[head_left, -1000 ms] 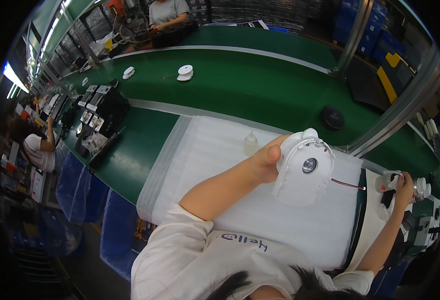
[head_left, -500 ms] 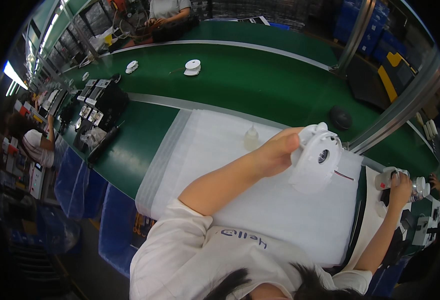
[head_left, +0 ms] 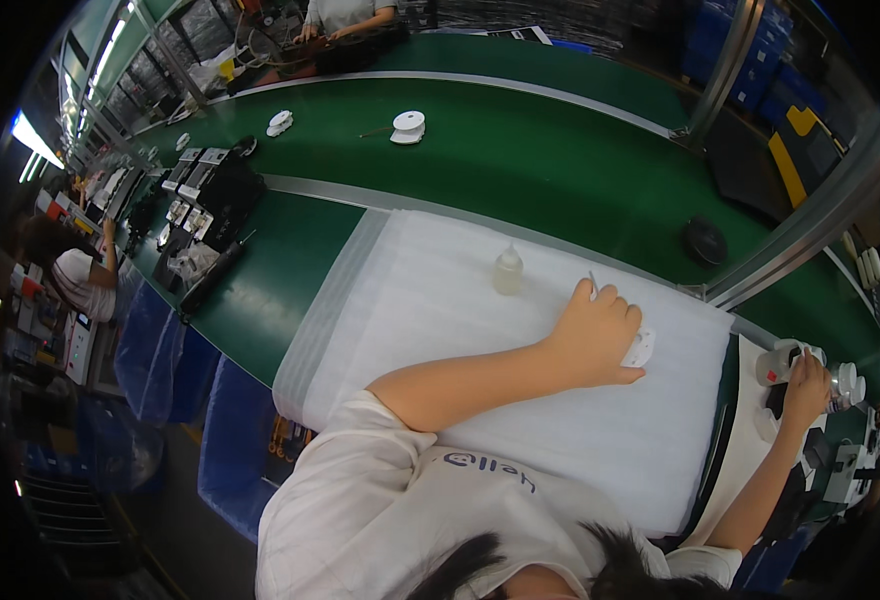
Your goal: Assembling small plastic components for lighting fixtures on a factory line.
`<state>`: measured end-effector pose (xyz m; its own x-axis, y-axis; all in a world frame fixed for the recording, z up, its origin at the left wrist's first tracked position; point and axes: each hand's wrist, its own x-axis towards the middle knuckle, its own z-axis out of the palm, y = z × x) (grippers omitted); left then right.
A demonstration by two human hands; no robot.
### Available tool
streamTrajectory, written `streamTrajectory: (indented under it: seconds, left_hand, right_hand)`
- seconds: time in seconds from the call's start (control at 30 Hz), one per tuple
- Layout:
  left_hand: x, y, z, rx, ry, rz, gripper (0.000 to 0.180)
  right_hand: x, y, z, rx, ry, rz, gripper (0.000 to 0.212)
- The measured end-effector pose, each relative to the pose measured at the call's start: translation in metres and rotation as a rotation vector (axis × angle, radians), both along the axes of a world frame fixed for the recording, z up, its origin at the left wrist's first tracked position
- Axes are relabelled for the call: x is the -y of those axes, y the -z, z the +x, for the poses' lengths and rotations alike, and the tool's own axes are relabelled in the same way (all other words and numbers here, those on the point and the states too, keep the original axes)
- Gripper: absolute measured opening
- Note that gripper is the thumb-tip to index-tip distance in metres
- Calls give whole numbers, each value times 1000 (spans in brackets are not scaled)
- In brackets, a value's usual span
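Note:
My left hand [head_left: 598, 335] is closed around a white round plastic housing [head_left: 642, 349], low over a white foam sheet [head_left: 430, 300]. Most of the housing is hidden under the palm and fingers; only its right edge shows, with small holes in it. At the right end of the bench, my right hand [head_left: 808, 390] is at the mouth of a clear jar [head_left: 776, 366] with a red mark. Its fingers are curled in, and the fingertips are hidden at the rim. A small squeeze bottle [head_left: 508, 272] with a nozzle stands on the foam, beyond my left forearm.
More jars with white lids [head_left: 845, 385] stand beside my right hand. A black round object [head_left: 705, 240] and a white round part [head_left: 409, 126] lie on the green belt [head_left: 550, 150]. Black fixtures [head_left: 205, 205] sit at left; a metal post [head_left: 810, 235] rises at right. Other people work farther off.
My left hand has turned over and lowered the white housing toward the foam, so its face with the round dark centre is hidden now. My right hand stays at the jar.

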<state>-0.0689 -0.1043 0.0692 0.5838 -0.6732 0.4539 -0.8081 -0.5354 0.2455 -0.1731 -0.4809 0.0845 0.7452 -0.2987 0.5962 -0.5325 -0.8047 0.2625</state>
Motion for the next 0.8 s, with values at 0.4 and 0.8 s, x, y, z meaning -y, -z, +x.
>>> streamTrajectory:
  seconds: [0.4, 0.8]
  left_hand:
    - [-17, -33, -12, -49, -42, 19, 50]
    - [-204, -38, 213, -385, -793, 160, 48]
  right_hand:
    - [-14, 3, 12, -16, 51, 33, 32]
    - [-23, -4, 13, -12, 43, 74, 34]
